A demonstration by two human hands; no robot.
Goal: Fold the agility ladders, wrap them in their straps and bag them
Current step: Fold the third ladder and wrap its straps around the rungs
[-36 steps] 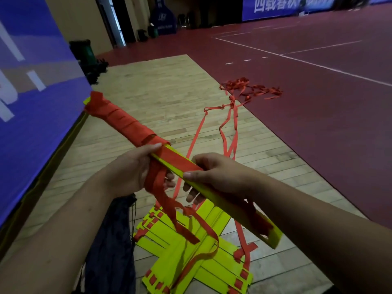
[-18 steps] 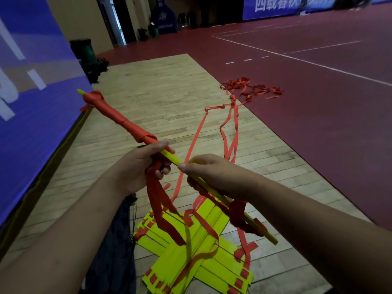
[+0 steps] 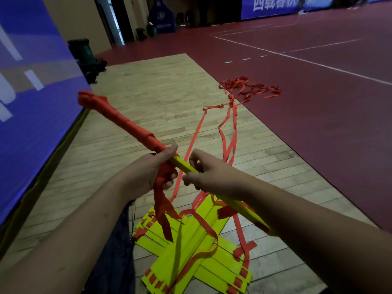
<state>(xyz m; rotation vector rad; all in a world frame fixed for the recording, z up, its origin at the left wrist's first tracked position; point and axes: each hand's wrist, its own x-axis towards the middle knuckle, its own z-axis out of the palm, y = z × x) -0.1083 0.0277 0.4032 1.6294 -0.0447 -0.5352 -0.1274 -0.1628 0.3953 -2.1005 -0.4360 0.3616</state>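
I hold a folded bundle of yellow ladder rungs (image 3: 184,164) at chest height, slanting from upper left to lower right. Its upper half is wound in red strap (image 3: 121,119). My left hand (image 3: 146,172) grips the bundle where the wrapping ends, with loose strap hanging from its fingers. My right hand (image 3: 206,172) is closed on the bare yellow part just to the right. Loose red strap (image 3: 230,132) trails from the bundle across the floor to a tangled heap (image 3: 250,88). A second stack of yellow rungs (image 3: 191,245) lies crossed on the floor below my hands.
A dark blue bag (image 3: 114,251) lies on the wooden floor left of the stack. A blue padded wall (image 3: 31,92) runs along the left side. A dark green bin (image 3: 81,48) stands at its far end. Red court flooring (image 3: 318,102) spreads to the right.
The bundle has been rotated in my hands, showing its flat side, then its edge. The loose hanging strap has swung with it. My hands stay close together on the bundle.
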